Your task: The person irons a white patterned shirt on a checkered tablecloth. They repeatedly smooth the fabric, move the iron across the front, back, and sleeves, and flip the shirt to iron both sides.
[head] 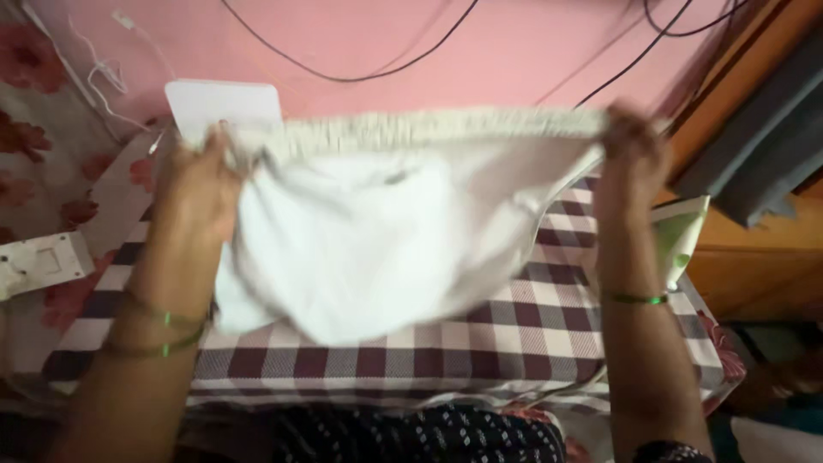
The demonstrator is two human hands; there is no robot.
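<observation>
- The left hand (195,184) is up at about 9 o'clock in the view, its fingers (225,141) clamped on one end of the gathered waistband of a white garment (360,240).
- The right hand (633,154) is at about 3 o'clock, its fingers pinched shut on the other end of the same waistband, so the band is stretched nearly level between the two hands.
- The garment hangs from that band in a loose, blurred bag of cloth; its lowest fold reaches toward 6 o'clock, over the checked cloth (480,343). Whether it touches the cloth I cannot tell.
- The checked cloth, maroon and white, covers the counter in front of the person.
- Both wrists carry thin green bangles (636,298).
- A pale green and white iron (684,236) stands on end just beyond the right forearm, at about 3 o'clock.
- A white rectangular box (225,103) is behind the left hand at 11 o'clock, against the pink wall (446,43), across which dark cables (343,73) droop.
- A white power strip (39,261) lies at 9 o'clock on a floral sheet (34,129).
</observation>
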